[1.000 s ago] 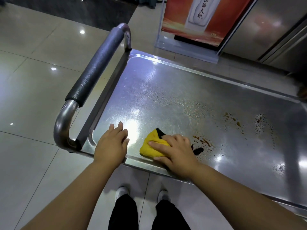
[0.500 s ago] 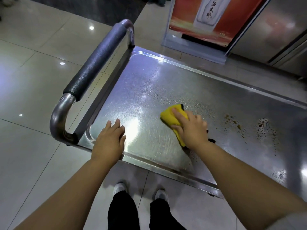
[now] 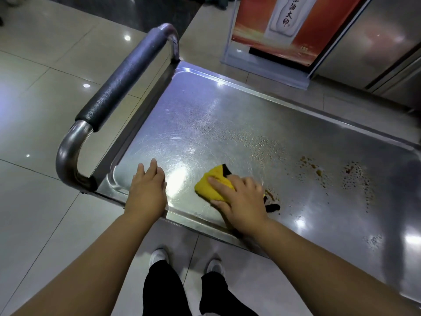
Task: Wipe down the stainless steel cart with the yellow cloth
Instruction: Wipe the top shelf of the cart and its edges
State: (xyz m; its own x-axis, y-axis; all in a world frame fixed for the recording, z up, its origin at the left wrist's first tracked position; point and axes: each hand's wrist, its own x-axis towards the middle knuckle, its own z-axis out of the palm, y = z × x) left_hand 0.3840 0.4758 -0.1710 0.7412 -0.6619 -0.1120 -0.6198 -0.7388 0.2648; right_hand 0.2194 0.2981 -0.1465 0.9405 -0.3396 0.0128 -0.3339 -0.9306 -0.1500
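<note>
Right hand [image 3: 241, 199] at lower centre of frame, fingers spread and pressed flat on cloth [image 3: 211, 185], pinning rather than clutching. Left hand [image 3: 147, 190] just to its left, fingers straight, resting flat on near rim of cart [image 3: 227, 115], bracing. Both forearms reaching up from bottom edge, wrists low. Cloth soft, light, likely damp: prone to bunching, so best held under a wide palm. Steel tray stiff, slick, wet. Farther right, brown spots [image 3: 355, 176] and droplets [image 3: 262, 144] not yet wiped. Handle [image 3: 127, 80] at upper left.
</note>
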